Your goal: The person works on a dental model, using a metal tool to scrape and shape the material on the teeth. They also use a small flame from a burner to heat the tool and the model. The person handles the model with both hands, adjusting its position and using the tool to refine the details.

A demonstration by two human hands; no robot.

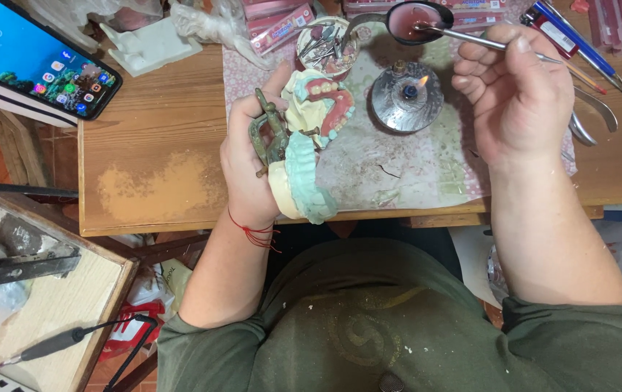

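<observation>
Here, left hand (249, 156) grips denture articulator (300, 138); right hand (518, 91) pinches spatula (471, 38) into ladle (416, 22) (pink wax).

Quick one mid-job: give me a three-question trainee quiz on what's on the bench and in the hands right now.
1. True or false: the spirit lamp is lit.
2. Which hand holds the hinged metal frame with the plaster dental casts?
A. left hand
B. right hand
C. neither
3. Fill in: the tip of the thin metal instrument in the right hand rests in a small dark ladle of ____ wax.

Key
1. True; a small flame shows at the wick.
2. A; the left hand's grip is around the frame, and pink gums with teeth show on the upper cast.
3. Pink.
</observation>
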